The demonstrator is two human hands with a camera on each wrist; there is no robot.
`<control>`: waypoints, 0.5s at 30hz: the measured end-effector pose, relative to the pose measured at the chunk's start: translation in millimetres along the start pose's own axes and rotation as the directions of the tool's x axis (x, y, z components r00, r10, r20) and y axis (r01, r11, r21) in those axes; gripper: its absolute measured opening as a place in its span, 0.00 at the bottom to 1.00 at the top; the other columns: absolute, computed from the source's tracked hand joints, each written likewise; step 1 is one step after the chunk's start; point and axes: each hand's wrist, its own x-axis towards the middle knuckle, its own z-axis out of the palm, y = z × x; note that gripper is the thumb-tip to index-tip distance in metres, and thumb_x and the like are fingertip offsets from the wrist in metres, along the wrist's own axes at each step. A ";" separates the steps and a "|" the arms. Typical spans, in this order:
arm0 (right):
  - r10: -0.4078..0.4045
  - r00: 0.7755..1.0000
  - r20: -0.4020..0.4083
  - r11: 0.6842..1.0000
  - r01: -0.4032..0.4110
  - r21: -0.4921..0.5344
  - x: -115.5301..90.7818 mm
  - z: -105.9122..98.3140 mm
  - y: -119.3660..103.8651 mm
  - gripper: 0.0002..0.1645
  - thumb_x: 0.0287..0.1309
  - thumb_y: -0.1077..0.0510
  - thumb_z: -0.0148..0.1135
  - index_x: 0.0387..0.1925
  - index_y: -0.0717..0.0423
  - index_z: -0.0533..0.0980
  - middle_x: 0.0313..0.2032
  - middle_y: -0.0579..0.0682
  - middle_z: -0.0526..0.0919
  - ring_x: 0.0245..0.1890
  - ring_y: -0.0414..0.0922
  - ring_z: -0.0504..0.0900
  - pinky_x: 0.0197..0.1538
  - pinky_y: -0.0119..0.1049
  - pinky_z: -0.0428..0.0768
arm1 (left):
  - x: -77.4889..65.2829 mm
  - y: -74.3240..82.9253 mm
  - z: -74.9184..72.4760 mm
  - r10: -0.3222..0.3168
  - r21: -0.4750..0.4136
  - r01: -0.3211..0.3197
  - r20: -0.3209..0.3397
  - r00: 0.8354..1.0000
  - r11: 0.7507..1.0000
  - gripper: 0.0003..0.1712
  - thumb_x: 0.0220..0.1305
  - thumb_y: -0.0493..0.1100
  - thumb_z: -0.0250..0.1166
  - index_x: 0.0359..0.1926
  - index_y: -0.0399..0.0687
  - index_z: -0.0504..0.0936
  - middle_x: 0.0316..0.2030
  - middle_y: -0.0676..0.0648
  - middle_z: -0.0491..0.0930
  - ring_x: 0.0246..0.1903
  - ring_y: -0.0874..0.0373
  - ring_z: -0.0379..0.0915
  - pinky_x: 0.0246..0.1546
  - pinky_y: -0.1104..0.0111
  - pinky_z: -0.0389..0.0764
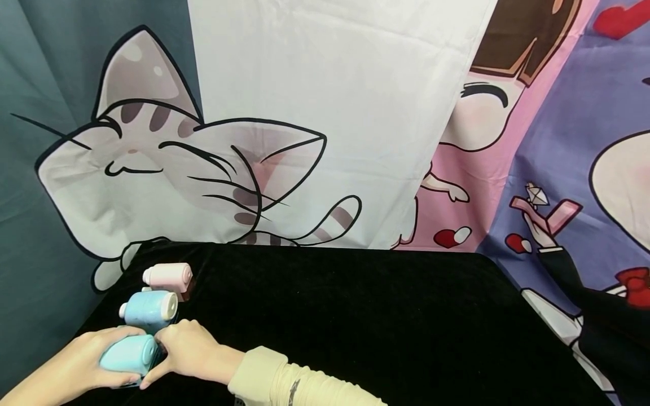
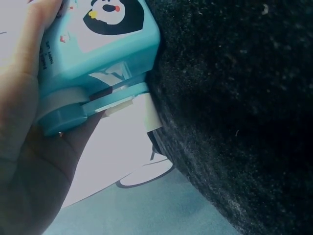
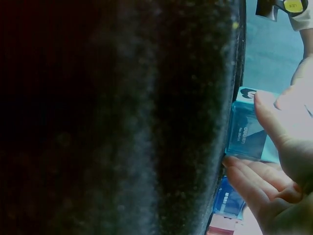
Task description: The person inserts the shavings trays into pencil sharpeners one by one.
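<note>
My left hand [image 1: 96, 361] grips a teal hand-crank pencil sharpener [image 1: 129, 354] at the near left of the black cloth. In the left wrist view its panda print, crank arm and round knob [image 2: 63, 115] show, the fingers wrapped over one side. My right hand [image 1: 190, 349] is at the sharpener's right end, thumb on the near side and fingers on the far side. The right wrist view shows this end's see-through drawer [image 3: 247, 132] between thumb and fingers. Just behind stands a blue sharpener [image 1: 147, 309], and farther back a pink sharpener [image 1: 167, 277].
A black cloth [image 1: 355, 316] covers the table, its left edge running close beside the sharpeners. Behind the table hangs a curtain [image 1: 355, 113] with a cartoon cat and figures. A strapped device with a yellow label [image 3: 293, 6] sits by the left wrist.
</note>
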 end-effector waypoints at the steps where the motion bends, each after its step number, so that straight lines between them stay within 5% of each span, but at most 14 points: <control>1: 0.002 1.000 0.003 1.000 -0.002 0.006 0.3 0.1 -0.2 0.26 0.29 0.26 0.65 0.18 0.39 0.69 0.10 0.33 0.62 0.12 0.26 0.58 0.17 0.17 0.60 | -0.2 -0.4 0.1 0.001 -0.003 -0.001 0.001 1.000 1.000 0.30 0.31 0.51 0.77 0.38 0.44 0.76 0.32 0.65 0.73 0.25 0.73 0.63 0.19 0.72 0.68; 15: 0.038 0.999 -0.007 0.999 -0.038 0.015 2.1 0.8 -3.3 0.27 0.26 0.26 0.66 0.18 0.39 0.68 0.10 0.33 0.62 0.12 0.26 0.58 0.16 0.18 0.61 | -0.7 -1.0 0.4 0.008 -0.011 -0.008 -0.013 1.000 1.000 0.30 0.30 0.50 0.77 0.38 0.46 0.76 0.31 0.66 0.73 0.25 0.73 0.63 0.19 0.72 0.67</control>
